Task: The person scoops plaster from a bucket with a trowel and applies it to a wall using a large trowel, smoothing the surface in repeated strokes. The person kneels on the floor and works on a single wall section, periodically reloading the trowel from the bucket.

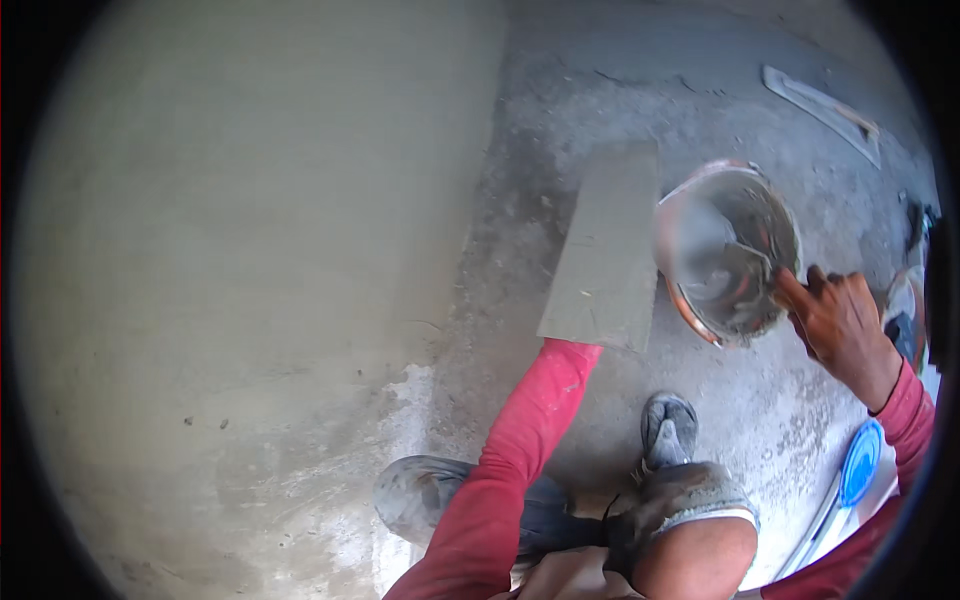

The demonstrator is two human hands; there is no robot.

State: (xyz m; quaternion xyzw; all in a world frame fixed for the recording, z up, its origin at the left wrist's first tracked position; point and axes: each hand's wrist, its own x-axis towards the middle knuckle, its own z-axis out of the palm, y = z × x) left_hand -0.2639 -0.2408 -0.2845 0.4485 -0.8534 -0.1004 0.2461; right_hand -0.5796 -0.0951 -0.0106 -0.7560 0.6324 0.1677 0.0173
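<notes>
A long grey plastering float [605, 250] lies flat side up over my left hand, which it hides; my left sleeve [545, 385] runs up to its near end. From the way it is borne, my left hand grips it from below. Thin grey mortar coats its face. To its right stands a bucket [690, 305] with wet grey mortar inside. My right hand [840, 320] is closed at the bucket's right rim around the handle of a trowel [748, 252]. The trowel's metal shank reaches into the bucket, and its blade is blurred.
A plastered wall [250, 200] fills the left side. Another long float [825, 110] lies on the rough concrete floor [540, 120] at the far right. By my right forearm is a blue round object [860, 463]. My shoe [668, 430] stands below the bucket.
</notes>
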